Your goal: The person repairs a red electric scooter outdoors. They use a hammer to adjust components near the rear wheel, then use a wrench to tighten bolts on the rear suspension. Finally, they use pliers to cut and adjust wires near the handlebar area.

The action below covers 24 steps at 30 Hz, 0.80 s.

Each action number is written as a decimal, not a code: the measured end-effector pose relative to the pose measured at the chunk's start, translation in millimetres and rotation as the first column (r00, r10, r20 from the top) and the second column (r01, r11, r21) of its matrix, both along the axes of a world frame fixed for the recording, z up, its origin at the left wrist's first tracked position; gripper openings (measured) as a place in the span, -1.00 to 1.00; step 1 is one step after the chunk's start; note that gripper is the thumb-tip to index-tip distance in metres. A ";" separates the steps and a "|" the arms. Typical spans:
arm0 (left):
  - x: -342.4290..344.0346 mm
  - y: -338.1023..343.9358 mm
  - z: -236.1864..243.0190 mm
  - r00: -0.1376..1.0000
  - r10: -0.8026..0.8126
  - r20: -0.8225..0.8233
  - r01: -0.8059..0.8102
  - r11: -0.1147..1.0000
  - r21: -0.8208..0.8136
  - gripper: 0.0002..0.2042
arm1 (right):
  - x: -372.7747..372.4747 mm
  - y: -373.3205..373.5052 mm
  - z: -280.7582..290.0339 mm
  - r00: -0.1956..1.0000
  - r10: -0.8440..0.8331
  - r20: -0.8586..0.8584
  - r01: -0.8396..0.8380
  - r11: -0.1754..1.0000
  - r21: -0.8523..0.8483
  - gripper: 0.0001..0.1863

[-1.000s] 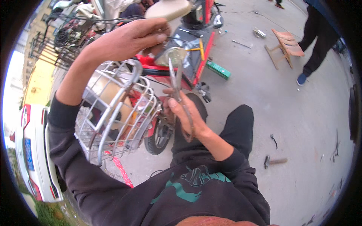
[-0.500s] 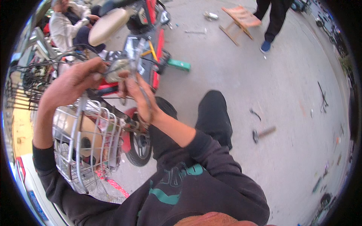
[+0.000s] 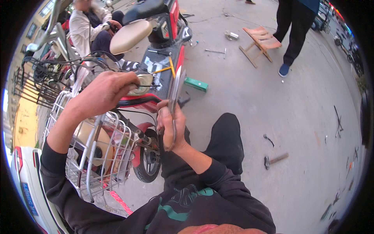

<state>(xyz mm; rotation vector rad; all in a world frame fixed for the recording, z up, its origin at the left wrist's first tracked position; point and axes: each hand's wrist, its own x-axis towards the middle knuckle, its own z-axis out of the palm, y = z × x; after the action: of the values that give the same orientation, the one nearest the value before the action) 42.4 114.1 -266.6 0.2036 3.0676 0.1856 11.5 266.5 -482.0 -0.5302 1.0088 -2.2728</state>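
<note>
My left hand point(image 3: 107, 91) is raised over the front of a red electric scooter point(image 3: 142, 102), its thumb and fingers pinching a thin black cable point(image 3: 150, 85). The cable's end sticks out to the right, past a round clear lamp point(image 3: 138, 91). Lower and to the right, my right hand point(image 3: 171, 123) is closed around a pair of metal scissors point(image 3: 177, 87). Their blades point up and away, looking nearly together, and stand apart from the cable. A handle loop shows below the palm.
A wire basket point(image 3: 90, 156) holding a beige helmet hangs at the scooter's front. A yellow-handled tool point(image 3: 171, 67) lies on the footboard, with a green box point(image 3: 196, 84) beyond. A hammer point(image 3: 276, 159) and folding stool point(image 3: 265, 39) are on the ground. Two people are nearby.
My right hand with the scissors has moved away from my left hand, down and to the right. The left hand keeps its pinch. The whole view has shifted a little.
</note>
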 end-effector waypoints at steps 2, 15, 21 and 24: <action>0.6 9.0 7.9 0.981 0.187 0.048 -0.191 0.977 0.092 -0.87 | -15.6 5.0 2.9 0.992 -0.129 0.003 0.129 0.991 -0.028 -0.60; -3.1 -12.4 23.4 0.958 0.271 0.095 -0.265 0.707 0.655 -0.78 | -46.3 -2.1 41.6 0.718 -0.208 -0.665 0.371 0.922 0.113 -0.61; 2.2 -10.8 21.5 0.959 0.265 0.104 -0.269 0.724 0.635 -0.76 | -70.1 -8.3 71.9 0.553 -0.235 -0.800 0.470 0.880 0.066 -0.51; -2.3 -3.8 22.5 0.951 0.283 0.126 -0.295 0.706 0.643 -0.75 | -77.0 -7.3 83.1 0.411 -0.235 -0.881 0.533 0.846 0.023 -0.50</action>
<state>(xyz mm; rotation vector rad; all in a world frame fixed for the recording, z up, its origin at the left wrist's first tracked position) 40.1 110.2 -244.2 -0.2647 2.8454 1.2817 -65.5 259.2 -398.9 -1.5243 2.1445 -2.0941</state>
